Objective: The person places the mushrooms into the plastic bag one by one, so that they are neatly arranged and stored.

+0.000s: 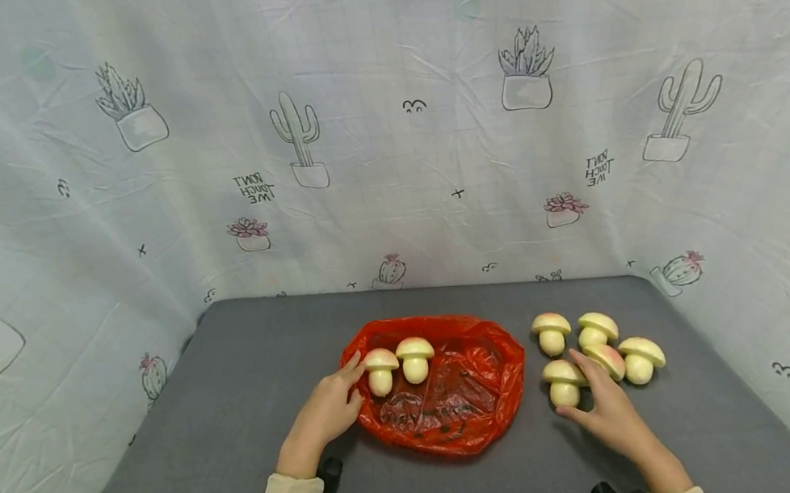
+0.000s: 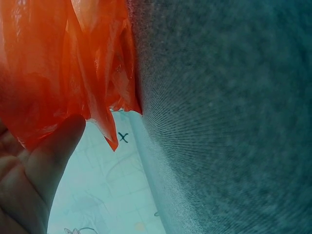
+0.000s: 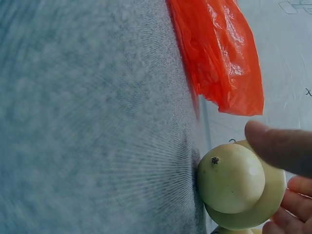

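Note:
A red plastic bag (image 1: 453, 435) lies spread open at mid-table, its rim raised. Two pale yellow mushrooms, the left one (image 1: 380, 370) and the right one (image 1: 415, 360), rest in its left part. My left hand (image 1: 328, 400) grips the bag's left edge; its thumb (image 2: 61, 146) presses the red plastic from outside. On the right, my right hand (image 1: 607, 409) holds the nearest mushroom (image 1: 565, 394) between thumb and fingers. The right wrist view shows that mushroom's rounded stem end (image 3: 231, 178) low against the table, with the thumb over its cap.
Several more mushrooms stand beyond the right hand, among them one at the back left (image 1: 551, 333) and one at the far right (image 1: 640, 359). The grey table (image 1: 193, 465) meets a white curtain (image 1: 414, 155) with cactus drawings behind and at both sides.

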Demonstrator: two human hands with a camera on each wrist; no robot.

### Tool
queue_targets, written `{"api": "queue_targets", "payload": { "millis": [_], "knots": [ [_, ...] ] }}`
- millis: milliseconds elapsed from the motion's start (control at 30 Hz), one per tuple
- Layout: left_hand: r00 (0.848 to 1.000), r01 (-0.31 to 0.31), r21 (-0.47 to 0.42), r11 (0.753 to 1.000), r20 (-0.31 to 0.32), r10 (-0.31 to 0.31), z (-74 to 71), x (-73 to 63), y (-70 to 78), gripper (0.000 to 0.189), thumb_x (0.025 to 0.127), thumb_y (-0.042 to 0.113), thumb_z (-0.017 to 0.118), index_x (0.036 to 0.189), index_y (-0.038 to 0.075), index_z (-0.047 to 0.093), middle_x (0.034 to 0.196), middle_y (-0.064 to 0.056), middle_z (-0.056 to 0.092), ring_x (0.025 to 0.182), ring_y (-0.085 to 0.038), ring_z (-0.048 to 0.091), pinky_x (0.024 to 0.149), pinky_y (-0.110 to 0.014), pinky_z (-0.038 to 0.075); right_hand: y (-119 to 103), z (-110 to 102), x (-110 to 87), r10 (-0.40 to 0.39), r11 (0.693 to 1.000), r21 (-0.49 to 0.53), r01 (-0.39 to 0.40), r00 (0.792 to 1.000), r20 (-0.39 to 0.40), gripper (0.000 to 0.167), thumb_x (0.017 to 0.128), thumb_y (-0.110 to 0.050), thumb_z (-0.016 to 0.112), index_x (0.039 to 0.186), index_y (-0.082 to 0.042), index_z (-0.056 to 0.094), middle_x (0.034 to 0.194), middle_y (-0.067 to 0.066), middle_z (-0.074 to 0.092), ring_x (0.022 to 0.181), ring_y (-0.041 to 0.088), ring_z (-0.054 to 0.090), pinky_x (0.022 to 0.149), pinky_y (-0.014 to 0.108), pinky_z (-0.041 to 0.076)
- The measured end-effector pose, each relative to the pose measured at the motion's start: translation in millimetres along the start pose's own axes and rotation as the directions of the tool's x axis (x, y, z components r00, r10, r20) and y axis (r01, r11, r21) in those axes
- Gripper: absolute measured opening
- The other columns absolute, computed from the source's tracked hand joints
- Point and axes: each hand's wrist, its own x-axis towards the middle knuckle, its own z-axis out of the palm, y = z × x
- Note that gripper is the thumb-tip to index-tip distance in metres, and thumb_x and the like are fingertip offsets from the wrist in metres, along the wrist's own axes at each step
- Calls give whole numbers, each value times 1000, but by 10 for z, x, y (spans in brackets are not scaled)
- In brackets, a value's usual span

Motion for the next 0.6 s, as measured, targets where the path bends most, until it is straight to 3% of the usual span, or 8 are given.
{"api": "queue_targets", "payload": {
  "millis": [233,433,600],
  "knots": [
    [1000,-4,4,1000,1,4,-7,-2,1,50,83,0,58,132,-2,53,144,-16,45,50,-8,26,50,-23,29,-6,-14,10,8,1000,-27,-9,1000,-31,87,66,-14,84,138,7,40,131,27,49,112,40,52,84,49,39],
    [1000,-9,9,1000,1,9,-9,-7,4,50,83,1,58,132,-2,54,144,-15,45,48,-6,25,49,-22,28,26,26,2,8,1000,-27,-9,999,-35,83,67,-11,82,135,12,39,130,30,48,118,44,46,88,49,34],
    [1000,-26,6,1000,-3,26,-18,-16,12,50,82,1,58,132,-2,54,143,-16,46,46,-5,23,48,-22,28,69,67,-19,-23,999,-46,20,998,-59,81,66,-9,82,133,13,42,127,30,50,116,44,47,90,37,32]
  ]
}}
